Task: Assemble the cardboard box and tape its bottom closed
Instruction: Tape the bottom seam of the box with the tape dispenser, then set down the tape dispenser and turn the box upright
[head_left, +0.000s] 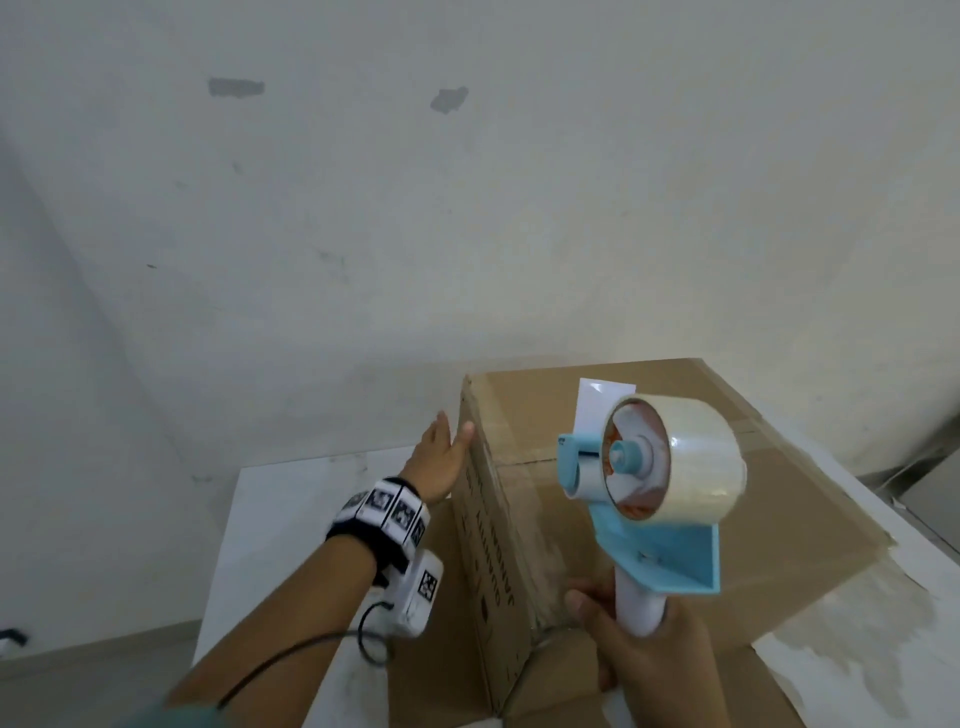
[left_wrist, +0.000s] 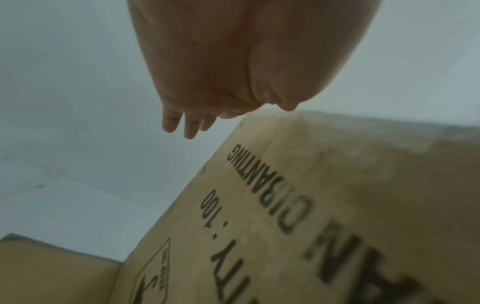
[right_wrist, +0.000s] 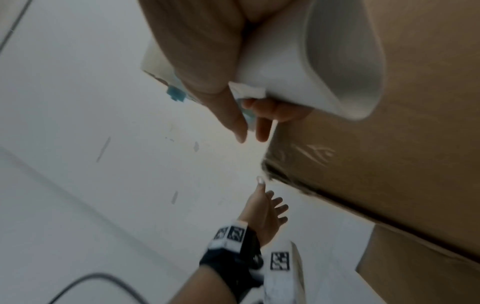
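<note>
A brown cardboard box (head_left: 675, 488) stands on a white table (head_left: 291, 499), its closed flaps facing up with clear tape along the seam. My left hand (head_left: 441, 457) is flat and open beside the box's upper left corner; in the left wrist view the straight fingers (left_wrist: 182, 123) sit just off the printed side (left_wrist: 285, 205). My right hand (head_left: 644, 660) grips the white handle of a blue tape dispenser (head_left: 654, 478), held above the box's near side. The dispenser carries a roll of clear tape (head_left: 696, 467). In the right wrist view my fingers (right_wrist: 259, 115) wrap the handle (right_wrist: 298, 72).
A white label (head_left: 602, 402) sticks to the box top. Loose lower flaps (head_left: 431, 623) spread on the table around the box. A stained white wall (head_left: 363, 182) rises behind. A black cable (head_left: 291, 660) hangs from my left wrist camera.
</note>
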